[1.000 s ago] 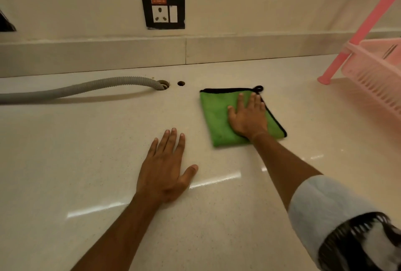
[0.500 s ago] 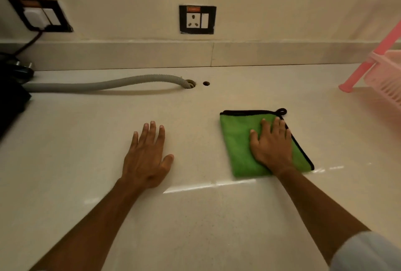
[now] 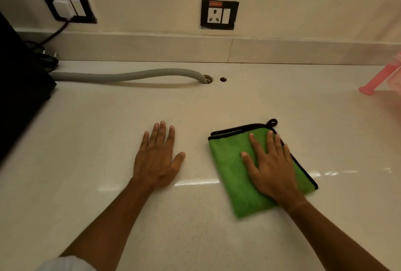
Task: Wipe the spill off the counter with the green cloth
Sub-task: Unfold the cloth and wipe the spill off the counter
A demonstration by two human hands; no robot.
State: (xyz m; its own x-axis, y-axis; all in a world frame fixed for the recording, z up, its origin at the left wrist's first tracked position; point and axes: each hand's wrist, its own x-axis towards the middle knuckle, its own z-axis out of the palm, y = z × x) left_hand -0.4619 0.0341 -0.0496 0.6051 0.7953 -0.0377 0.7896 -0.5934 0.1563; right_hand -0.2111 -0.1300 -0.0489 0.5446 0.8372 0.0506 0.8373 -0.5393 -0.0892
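Note:
A folded green cloth (image 3: 230, 168) with black trim and a small hanging loop lies flat on the cream counter (image 3: 217, 105). My right hand (image 3: 271, 166) presses flat on top of it, fingers spread and pointing away from me. To the cloth's left, my left hand (image 3: 157, 157) rests palm down on the bare counter, holding nothing. I cannot make out any spill on the glossy surface; only light reflections show near the hands.
A grey corrugated hose (image 3: 130, 75) runs along the back into a counter hole (image 3: 207, 79), with a smaller hole (image 3: 223, 79) beside it. A black appliance (image 3: 19, 88) stands at left. A pink rack leg (image 3: 377, 79) is at right. Sockets (image 3: 219, 14) sit on the wall.
My right hand has slid the cloth toward me along the counter. The view has swung left, bringing the black appliance and the second socket into sight. My left hand stays flat.

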